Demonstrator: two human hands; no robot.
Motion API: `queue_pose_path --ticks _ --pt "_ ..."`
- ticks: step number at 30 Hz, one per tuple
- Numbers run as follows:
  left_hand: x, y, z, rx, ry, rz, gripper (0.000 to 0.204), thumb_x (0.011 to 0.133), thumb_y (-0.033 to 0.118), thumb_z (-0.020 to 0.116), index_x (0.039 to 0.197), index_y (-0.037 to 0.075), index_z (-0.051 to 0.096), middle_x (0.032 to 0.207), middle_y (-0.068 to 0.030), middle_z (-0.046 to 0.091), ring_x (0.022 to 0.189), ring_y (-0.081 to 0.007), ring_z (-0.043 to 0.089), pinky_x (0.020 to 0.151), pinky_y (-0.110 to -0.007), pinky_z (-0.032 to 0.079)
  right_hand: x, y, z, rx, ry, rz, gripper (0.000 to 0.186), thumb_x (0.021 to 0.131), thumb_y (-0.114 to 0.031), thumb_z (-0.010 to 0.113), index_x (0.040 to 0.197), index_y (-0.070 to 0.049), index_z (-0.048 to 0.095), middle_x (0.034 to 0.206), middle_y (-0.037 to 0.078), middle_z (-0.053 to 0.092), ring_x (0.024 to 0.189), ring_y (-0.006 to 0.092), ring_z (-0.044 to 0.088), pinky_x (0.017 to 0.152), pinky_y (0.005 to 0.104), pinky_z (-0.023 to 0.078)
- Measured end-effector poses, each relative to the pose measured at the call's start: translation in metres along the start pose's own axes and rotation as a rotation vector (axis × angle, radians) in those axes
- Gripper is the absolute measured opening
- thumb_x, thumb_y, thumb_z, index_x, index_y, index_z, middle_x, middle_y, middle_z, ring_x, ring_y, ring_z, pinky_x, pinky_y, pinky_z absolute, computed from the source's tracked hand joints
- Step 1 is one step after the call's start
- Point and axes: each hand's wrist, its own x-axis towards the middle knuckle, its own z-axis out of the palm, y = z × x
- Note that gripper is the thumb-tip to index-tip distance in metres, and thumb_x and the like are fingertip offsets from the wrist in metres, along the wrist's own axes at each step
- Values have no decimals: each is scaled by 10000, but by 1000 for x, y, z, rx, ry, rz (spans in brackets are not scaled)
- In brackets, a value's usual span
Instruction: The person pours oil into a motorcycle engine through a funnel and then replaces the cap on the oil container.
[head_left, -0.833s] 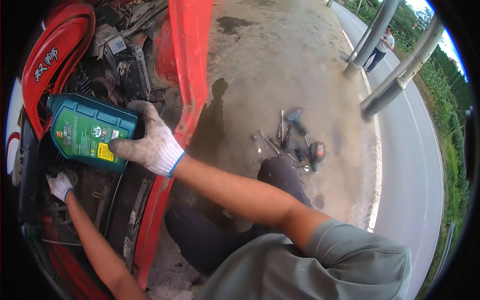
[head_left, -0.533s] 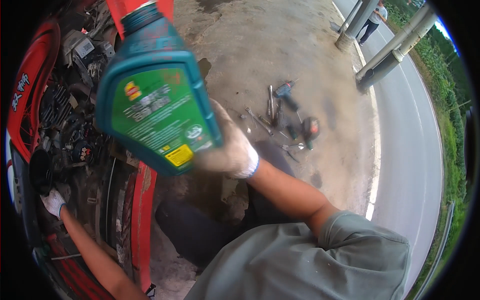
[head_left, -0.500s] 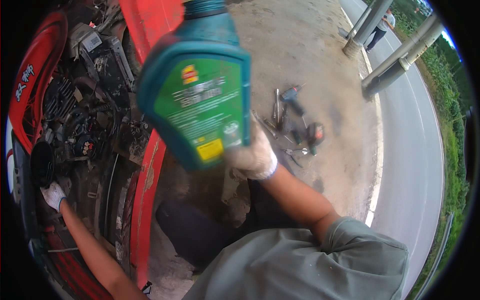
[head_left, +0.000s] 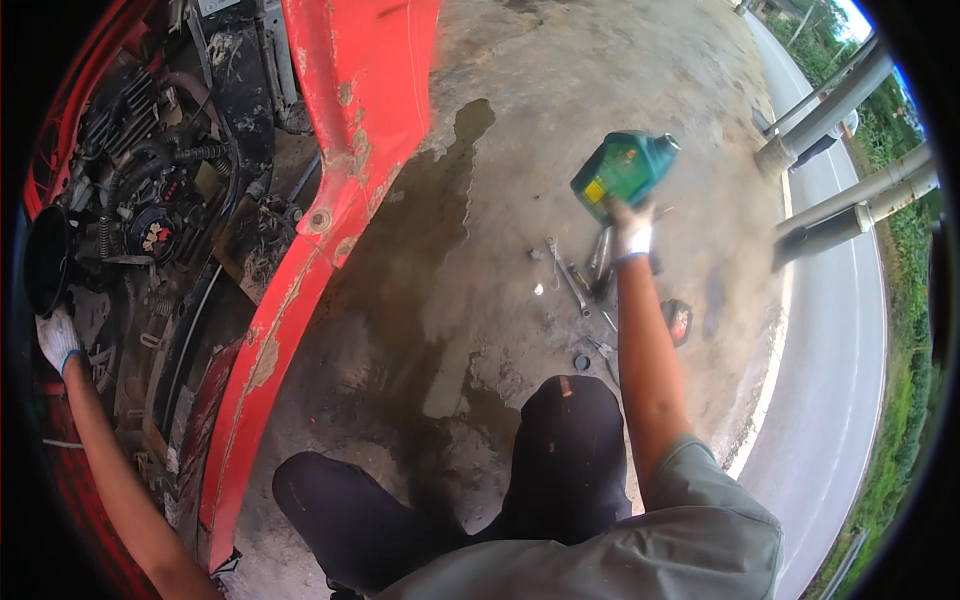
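Observation:
My gloved left hand is closed around the lower end of a black funnel, which stands in the open machinery at the far left. In my gloved right hand is a green plastic oil bottle, held out over the ground with my arm stretched forward. The bottle is tilted, its neck pointing to the right. Motion slightly blurs the bottle and this hand. Under and beside it lie several hand tools, partly hidden by the hand and forearm.
A chipped red body panel stands between me and the greasy engine parts. A wrench, pliers and a small dark cap lie on the concrete. A wet patch spreads beside the panel. Metal posts border the road.
The oil bottle in my right hand has swung from close before me out to the right, over the tools. My left hand stays on the funnel. The view has shifted.

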Motion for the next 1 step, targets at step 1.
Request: queue_pose_path --ticks 1 --pt "-42 9 -1 -33 2 -2 301 1042 230 481 1085 107 753 1056 -63 762 973 -277 710 907 -437 556 6 7 4 -170 41 7 902 817 -150 815 1525 90 312 1335 231 590 1146 322 618 978 434 541"
